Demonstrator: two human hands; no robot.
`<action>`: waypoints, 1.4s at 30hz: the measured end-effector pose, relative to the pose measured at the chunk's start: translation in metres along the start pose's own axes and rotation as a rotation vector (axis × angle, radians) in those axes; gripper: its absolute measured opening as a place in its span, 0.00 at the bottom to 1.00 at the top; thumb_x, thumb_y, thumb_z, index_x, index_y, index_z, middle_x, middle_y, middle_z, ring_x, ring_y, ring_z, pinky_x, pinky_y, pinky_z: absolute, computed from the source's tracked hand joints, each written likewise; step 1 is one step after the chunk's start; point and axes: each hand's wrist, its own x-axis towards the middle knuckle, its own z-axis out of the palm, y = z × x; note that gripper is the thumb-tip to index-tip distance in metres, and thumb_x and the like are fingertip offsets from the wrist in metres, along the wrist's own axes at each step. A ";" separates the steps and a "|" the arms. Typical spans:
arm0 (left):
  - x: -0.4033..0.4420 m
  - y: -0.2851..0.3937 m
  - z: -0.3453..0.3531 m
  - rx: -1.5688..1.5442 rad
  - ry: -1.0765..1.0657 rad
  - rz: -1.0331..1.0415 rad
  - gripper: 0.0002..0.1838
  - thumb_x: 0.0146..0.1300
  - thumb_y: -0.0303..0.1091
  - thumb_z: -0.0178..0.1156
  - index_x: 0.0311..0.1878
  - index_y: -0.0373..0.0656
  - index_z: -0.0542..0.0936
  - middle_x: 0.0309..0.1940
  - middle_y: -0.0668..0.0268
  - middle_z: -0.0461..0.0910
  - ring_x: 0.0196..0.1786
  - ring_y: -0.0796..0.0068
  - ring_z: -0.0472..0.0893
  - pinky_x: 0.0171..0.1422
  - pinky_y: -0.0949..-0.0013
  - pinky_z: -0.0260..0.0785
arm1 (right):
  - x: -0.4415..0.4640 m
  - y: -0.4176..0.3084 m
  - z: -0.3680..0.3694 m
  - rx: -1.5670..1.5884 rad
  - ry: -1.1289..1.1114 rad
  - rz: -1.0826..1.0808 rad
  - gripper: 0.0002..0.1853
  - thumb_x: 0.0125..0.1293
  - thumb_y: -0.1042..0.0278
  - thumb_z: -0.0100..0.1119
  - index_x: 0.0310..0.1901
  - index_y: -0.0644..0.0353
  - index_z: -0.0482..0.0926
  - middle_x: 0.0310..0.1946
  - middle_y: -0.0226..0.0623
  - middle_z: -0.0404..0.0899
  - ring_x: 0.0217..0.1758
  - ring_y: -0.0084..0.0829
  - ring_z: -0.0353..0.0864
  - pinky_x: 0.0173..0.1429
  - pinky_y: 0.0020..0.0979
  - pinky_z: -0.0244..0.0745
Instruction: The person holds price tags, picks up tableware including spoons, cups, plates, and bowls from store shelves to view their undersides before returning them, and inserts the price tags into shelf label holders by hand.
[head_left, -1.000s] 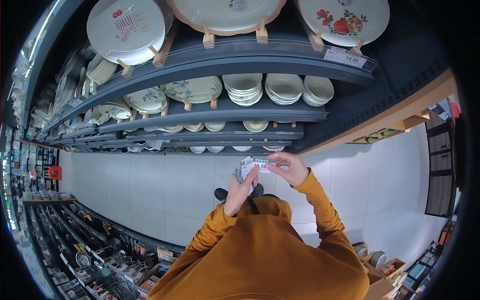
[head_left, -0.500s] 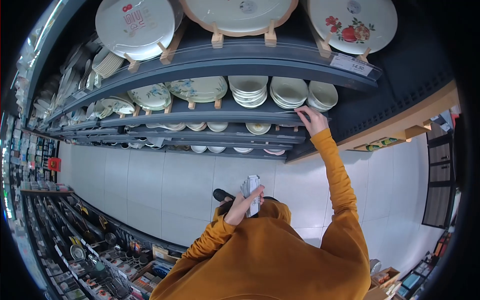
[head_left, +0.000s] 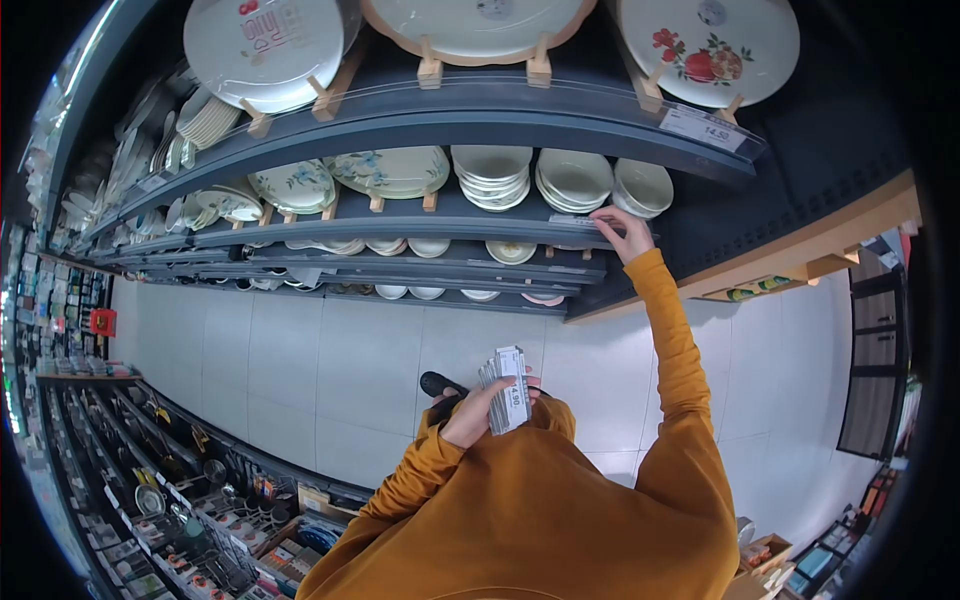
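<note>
A stack of price labels [head_left: 510, 390] rests in my left hand [head_left: 478, 412], with the fingers closed round it in front of my body. My right hand [head_left: 624, 232] reaches out to the edge of the second shelf [head_left: 420, 230]. Its thumb and fingertips pinch the right end of a small price label [head_left: 575, 220], which lies along the shelf edge under a stack of bowls [head_left: 574, 182]. Another stack of bowls [head_left: 642, 188] stands just above my right hand.
Large plates on wooden stands line the top shelf [head_left: 430, 130], which juts out above the second one. A wooden side panel [head_left: 740, 255] bounds the shelving on the right. Behind me on the left are racks of kitchen tools [head_left: 150, 495].
My right hand has left the labels in front of my body and moved up to the shelf edge, where a price label now shows. My left hand has lowered slightly with the stack.
</note>
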 end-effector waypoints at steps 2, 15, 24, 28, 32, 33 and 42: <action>0.002 0.002 0.002 -0.009 0.000 -0.003 0.22 0.69 0.36 0.49 0.62 0.34 0.65 0.55 0.55 0.74 0.55 0.64 0.77 0.59 0.62 0.73 | -0.003 -0.003 -0.003 -0.139 -0.053 0.006 0.06 0.63 0.70 0.59 0.41 0.57 0.80 0.38 0.36 0.82 0.42 0.35 0.82 0.49 0.30 0.75; -0.005 0.054 0.057 -0.049 0.277 0.558 0.20 0.69 0.31 0.54 0.61 0.38 0.66 0.53 0.60 0.74 0.54 0.67 0.77 0.56 0.65 0.73 | -0.100 -0.138 0.056 0.654 -0.076 0.283 0.08 0.67 0.69 0.55 0.36 0.65 0.78 0.26 0.30 0.78 0.32 0.18 0.77 0.39 0.22 0.71; -0.006 0.054 0.076 -0.039 0.379 0.680 0.13 0.68 0.29 0.56 0.53 0.39 0.71 0.44 0.69 0.76 0.43 0.82 0.76 0.47 0.75 0.70 | -0.107 -0.180 0.055 0.572 -0.022 0.266 0.04 0.61 0.74 0.63 0.33 0.65 0.78 0.26 0.32 0.81 0.30 0.18 0.79 0.40 0.21 0.73; -0.003 0.046 0.073 -0.093 0.374 0.654 0.13 0.69 0.31 0.54 0.54 0.41 0.70 0.44 0.68 0.76 0.45 0.80 0.77 0.49 0.72 0.70 | -0.105 -0.175 0.052 0.612 -0.032 0.279 0.05 0.61 0.74 0.63 0.33 0.65 0.78 0.27 0.32 0.81 0.30 0.18 0.79 0.40 0.21 0.73; -0.005 0.044 0.076 -0.037 0.408 0.694 0.13 0.70 0.32 0.53 0.54 0.39 0.70 0.45 0.67 0.76 0.45 0.80 0.77 0.49 0.73 0.70 | -0.105 -0.172 0.057 0.656 -0.017 0.288 0.05 0.61 0.74 0.63 0.34 0.65 0.78 0.27 0.31 0.81 0.30 0.17 0.78 0.39 0.21 0.73; -0.004 0.043 0.075 -0.047 0.414 0.703 0.14 0.69 0.32 0.54 0.54 0.37 0.70 0.45 0.66 0.76 0.45 0.80 0.77 0.49 0.74 0.70 | -0.105 -0.172 0.058 0.660 -0.019 0.286 0.05 0.61 0.74 0.63 0.35 0.65 0.78 0.28 0.31 0.81 0.30 0.17 0.78 0.39 0.21 0.73; -0.004 0.046 0.069 -0.027 0.449 0.720 0.12 0.69 0.30 0.54 0.53 0.39 0.70 0.43 0.68 0.76 0.43 0.81 0.78 0.47 0.74 0.71 | -0.100 -0.174 0.055 0.593 -0.125 0.271 0.07 0.60 0.76 0.64 0.39 0.64 0.77 0.32 0.31 0.81 0.35 0.18 0.79 0.43 0.22 0.71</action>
